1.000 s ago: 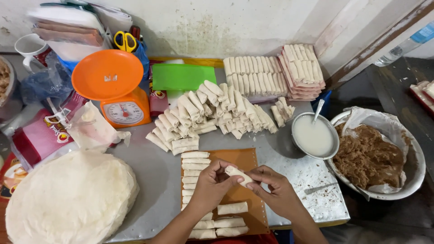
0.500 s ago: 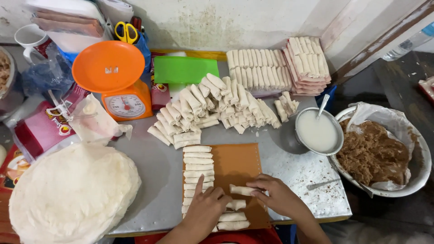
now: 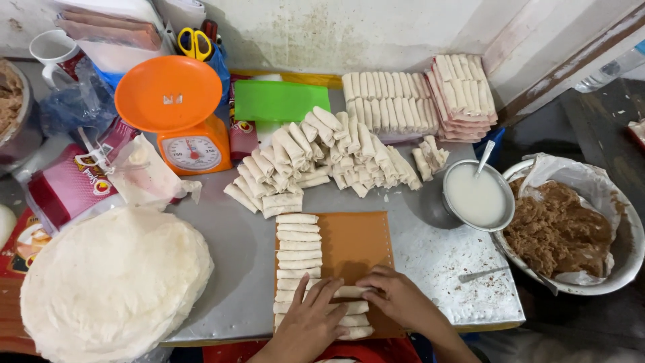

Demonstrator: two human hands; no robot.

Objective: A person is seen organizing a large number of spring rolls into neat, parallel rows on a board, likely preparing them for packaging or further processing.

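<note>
Rolls (image 3: 299, 262) lay in a column down the left side of a brown board (image 3: 359, 245), near the front edge of a grey table (image 3: 235, 282). Left hand (image 3: 312, 323) rested flat, fingers spread, on the lower rolls, gripping nothing. Right hand (image 3: 396, 296) had fingers curled over the end of one roll (image 3: 349, 292) at mid-column, pressing it in line; whether it pinched the roll could not be told. Behind the board sat a loose heap of rolls (image 3: 322, 158), and further back stacked rows (image 3: 416, 94). Right of the board, a metal bowl (image 3: 449, 205) held white liquid with a spoon (image 3: 485, 158) in it. A lined basin (image 3: 628, 262) held brown filling (image 3: 557, 232). Left: a wrapper stack (image 3: 111, 282) and an orange scale (image 3: 171, 107).
</note>
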